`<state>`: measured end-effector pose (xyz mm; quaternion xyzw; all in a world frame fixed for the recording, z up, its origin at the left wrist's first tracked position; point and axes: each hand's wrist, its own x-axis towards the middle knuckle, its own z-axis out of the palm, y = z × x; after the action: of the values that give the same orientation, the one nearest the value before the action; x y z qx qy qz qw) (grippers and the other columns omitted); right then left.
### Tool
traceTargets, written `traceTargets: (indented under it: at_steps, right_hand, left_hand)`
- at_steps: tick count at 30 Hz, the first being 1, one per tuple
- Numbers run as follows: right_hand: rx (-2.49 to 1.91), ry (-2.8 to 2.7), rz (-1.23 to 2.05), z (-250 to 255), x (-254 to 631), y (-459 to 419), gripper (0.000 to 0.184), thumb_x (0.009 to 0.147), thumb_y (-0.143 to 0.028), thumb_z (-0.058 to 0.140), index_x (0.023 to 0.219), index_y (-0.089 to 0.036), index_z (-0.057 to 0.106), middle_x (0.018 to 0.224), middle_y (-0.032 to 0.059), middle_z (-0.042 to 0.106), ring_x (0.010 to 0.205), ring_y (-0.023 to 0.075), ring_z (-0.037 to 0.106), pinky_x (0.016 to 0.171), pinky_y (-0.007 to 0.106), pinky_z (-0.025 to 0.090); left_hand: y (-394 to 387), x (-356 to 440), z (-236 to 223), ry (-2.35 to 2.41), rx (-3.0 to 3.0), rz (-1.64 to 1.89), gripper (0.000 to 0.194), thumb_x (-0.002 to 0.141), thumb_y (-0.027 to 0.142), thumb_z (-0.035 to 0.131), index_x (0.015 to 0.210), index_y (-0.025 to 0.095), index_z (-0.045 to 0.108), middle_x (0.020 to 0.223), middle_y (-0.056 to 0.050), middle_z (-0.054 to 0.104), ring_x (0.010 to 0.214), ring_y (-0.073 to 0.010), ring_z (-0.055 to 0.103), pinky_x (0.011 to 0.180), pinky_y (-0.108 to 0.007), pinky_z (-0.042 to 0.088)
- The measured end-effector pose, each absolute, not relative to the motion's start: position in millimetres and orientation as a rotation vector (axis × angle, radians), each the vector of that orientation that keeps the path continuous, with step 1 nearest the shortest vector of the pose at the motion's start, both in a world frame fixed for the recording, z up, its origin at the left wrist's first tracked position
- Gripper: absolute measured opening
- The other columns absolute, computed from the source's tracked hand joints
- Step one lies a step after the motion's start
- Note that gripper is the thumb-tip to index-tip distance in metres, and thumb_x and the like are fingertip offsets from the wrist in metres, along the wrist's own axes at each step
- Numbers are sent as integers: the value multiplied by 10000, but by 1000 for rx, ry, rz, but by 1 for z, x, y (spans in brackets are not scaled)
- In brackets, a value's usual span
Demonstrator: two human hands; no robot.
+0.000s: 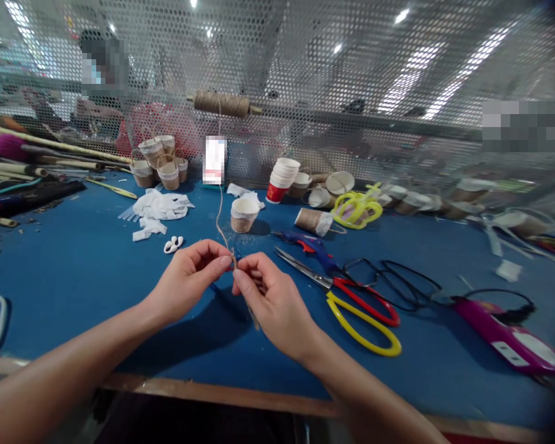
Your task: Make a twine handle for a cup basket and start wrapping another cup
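Note:
Thin brown twine [221,209] runs down from a spool [222,103] on the mesh to my fingers. My left hand [197,271] pinches the twine between thumb and forefinger. Close beside it, my right hand [271,296] is closed on the same twine, and a loose end hangs below the fingers. Just beyond the hands stands a small cup [244,214] wrapped in brown cord with a white fabric rim. Large scissors [333,285] with one red and one yellow handle lie to the right, beside a blue glue gun [309,245].
White fabric strips [160,206] and small white pieces [173,245] lie left. Finished little baskets [160,161] stand behind them. Stacked paper cups [282,179], yellow ribbon [357,209] and more wrapped cups [414,200] line the back right. A purple power strip [513,339] with black cable sits right.

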<state>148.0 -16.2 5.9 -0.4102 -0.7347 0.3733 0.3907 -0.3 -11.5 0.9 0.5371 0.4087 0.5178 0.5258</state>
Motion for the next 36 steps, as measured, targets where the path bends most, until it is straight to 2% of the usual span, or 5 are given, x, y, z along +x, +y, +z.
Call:
traceTargets:
  at_steps: [4,11,20,26,36]
  right_hand:
    - [-1064,-1869,938,4,147,-16,117,829,-286,502,769,-195,460,639,-19,535,575,95,507,546,223,404]
    - [-1066,-1864,924,9,148,-17,155,845,-286,479,730,-184,499,622,-14,533,546,87,452,513,218,358]
    - [-1102,-1860,1083,9,152,-17,211,856,-341,455,732,-177,504,585,-32,495,449,60,356,438,204,302]
    - [-1050,-1832,1129,9,152,-16,191,865,-299,439,745,-175,522,641,-12,548,461,58,373,435,200,313]
    - [-962,-1699,1418,14,151,-17,184,847,-327,446,773,-171,508,598,-40,508,446,49,352,419,193,279]
  left_hand:
    - [-14,0,6,984,1304,1249,73,735,217,602,731,149,575,692,15,576,655,-99,519,634,-228,423]
    - [-14,0,10,1012,1323,1266,45,706,181,618,709,152,585,657,16,587,621,-102,523,603,-225,420]
    - [-14,-4,12,1001,1347,1235,66,717,202,620,721,146,586,650,16,578,608,-98,511,593,-224,416]
    - [-14,-6,5,889,1279,1210,92,755,239,604,751,149,582,669,13,588,634,-96,522,634,-235,422]
    - [-12,-6,2,831,1227,1166,123,760,274,611,769,155,581,658,8,581,620,-113,535,639,-273,432]
